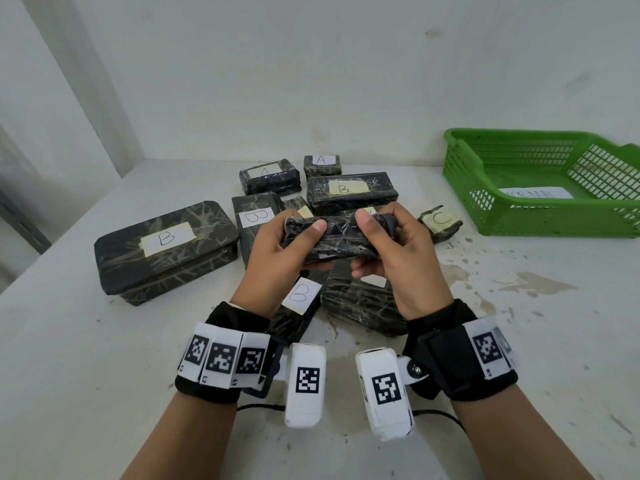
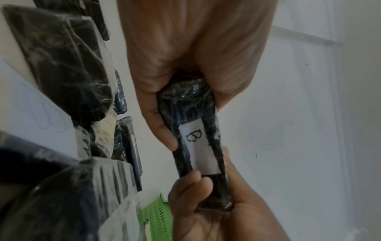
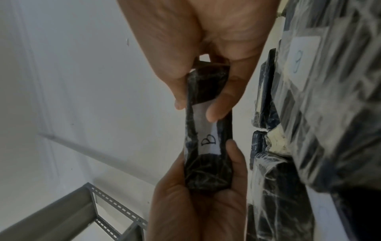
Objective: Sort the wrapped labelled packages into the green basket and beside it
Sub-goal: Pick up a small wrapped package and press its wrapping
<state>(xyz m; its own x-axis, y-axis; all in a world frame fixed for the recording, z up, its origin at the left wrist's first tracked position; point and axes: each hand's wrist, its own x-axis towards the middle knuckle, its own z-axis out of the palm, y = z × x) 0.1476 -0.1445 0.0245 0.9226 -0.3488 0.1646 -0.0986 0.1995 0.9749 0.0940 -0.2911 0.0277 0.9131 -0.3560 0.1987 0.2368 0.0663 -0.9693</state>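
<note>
White tabletop (image 1: 519,341), stained and flaked w/ brown marks, set vs a scuffed white wall (image 1: 311,64); grey slotted-metal shelf frame (image 3: 107,205) off to one side. Both hands pinch one slim black package (image 1: 332,240) (shiny crinkled film, white "B" label) lifted over the pile: left hand (image 1: 277,251) on one end, right hand (image 1: 394,258) on the other. Green basket (image 1: 540,216), plastic lattice, far right, holds only a paper label.
</note>
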